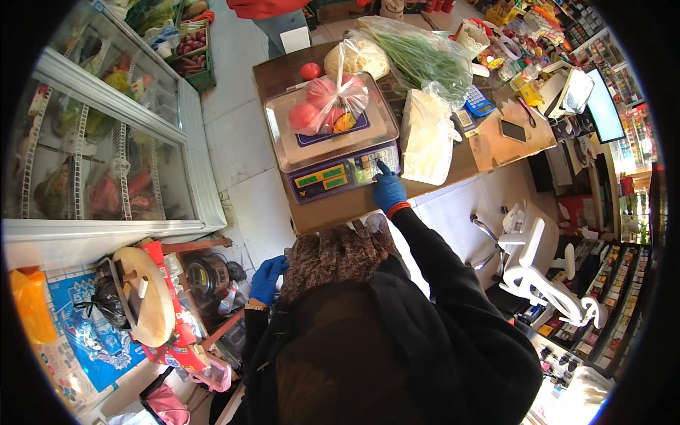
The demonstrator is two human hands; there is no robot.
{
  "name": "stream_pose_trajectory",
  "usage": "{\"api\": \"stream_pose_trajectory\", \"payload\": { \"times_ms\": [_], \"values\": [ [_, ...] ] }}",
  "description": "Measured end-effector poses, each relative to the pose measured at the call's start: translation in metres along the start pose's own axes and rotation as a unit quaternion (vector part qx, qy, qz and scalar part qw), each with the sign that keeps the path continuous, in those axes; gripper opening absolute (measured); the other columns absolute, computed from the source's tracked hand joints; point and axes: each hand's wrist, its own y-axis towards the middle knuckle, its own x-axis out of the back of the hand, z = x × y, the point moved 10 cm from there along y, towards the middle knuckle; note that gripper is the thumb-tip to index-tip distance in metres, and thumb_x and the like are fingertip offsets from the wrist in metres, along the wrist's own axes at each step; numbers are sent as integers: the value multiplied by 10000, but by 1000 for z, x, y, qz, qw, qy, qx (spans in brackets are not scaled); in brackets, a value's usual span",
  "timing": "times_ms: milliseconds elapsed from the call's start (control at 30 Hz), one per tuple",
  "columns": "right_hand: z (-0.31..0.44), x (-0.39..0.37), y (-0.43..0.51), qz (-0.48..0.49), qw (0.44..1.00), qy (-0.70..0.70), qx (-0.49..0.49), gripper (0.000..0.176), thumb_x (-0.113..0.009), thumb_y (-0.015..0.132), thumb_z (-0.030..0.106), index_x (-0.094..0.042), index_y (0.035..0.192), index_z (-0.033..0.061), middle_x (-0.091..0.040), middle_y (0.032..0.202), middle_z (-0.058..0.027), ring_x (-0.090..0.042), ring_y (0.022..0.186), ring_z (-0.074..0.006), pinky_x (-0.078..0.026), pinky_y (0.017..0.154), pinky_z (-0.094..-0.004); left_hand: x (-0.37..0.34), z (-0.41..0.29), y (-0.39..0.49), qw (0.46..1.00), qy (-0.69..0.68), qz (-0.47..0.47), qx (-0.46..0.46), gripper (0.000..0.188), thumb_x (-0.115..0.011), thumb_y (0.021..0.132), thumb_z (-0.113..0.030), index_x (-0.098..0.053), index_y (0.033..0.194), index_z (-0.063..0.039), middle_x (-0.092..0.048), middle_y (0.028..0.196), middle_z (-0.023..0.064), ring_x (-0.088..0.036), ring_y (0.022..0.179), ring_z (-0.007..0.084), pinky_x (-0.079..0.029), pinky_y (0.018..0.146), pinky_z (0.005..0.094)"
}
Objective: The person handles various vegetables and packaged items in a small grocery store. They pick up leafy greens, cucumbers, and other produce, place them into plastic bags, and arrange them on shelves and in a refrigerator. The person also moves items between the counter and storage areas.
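Note:
My right hand [389, 187], in a blue glove, reaches to the keypad of a purple electronic scale [345, 172], one finger on or just above the keys. A knotted clear plastic bag of tomatoes [324, 109] rests on the scale's metal tray, with something yellow showing low in the bag. Beside the scale lies a white packet [429, 135] in clear plastic. Behind the tray are a loose tomato [310, 71] and a bag of pale food [357, 57]. Down at my left side, my left hand [269, 280], gloved in blue, hangs by the brown patterned garment and holds nothing visible.
Bagged long green vegetables [425, 58], a blue calculator [479, 101] and a phone [512, 130] lie on the counter [313, 212]. A glass-doored cooler [196, 159] stands left, a white chair [531, 255] right. A person [287, 26] stands beyond the counter.

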Motion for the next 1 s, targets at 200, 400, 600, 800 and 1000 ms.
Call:
{"api": "stream_pose_trajectory", "payload": {
  "times_ms": [200,400,600,800,1000],
  "values": [
    [-15,-55,-57,102,995,-9,-19,251,-538,754,162,-570,976,49,-613,878,-177,-596,841,-360,-487,713,-452,-7,-9,10,999,4,17,-29,301,-464,950,-199,-517,1163,7,-610,1041,102,-598,943,173,-481,833,295],
    [-10,-64,-63,159,986,-17,-49,217,-560,749,152,-600,930,39,-600,954,-189,-588,891,-366,-485,754,-442,-5,-1,6,1000,2,6,-8,293,-477,945,-195,-525,1156,3,-613,1033,92,-598,939,169,-480,833,291],
    [-16,-73,-49,156,987,-17,-27,179,-515,805,179,-607,827,27,-613,889,-196,-588,854,-371,-478,734,-452,14,-33,9,979,188,-17,-75,284,-533,910,-195,-556,1136,-24,-634,966,94,-612,909,168,-473,814,287],
    [15,-48,-40,109,991,55,-46,171,-530,827,206,-637,877,82,-624,910,-138,-589,871,-328,-474,760,-404,21,-326,-8,877,377,-29,-297,375,-613,809,-90,-546,1177,-68,-618,1051,96,-586,923,273,-448,838,342],
    [91,49,35,-149,964,219,-26,105,-561,831,33,-595,929,53,-618,892,-128,-603,848,-286,-469,758,-336,2,-499,-102,627,579,-8,-522,474,-633,776,-345,-546,1172,-100,-593,948,63,-574,877,233,-447,872,399]
  ]
}}
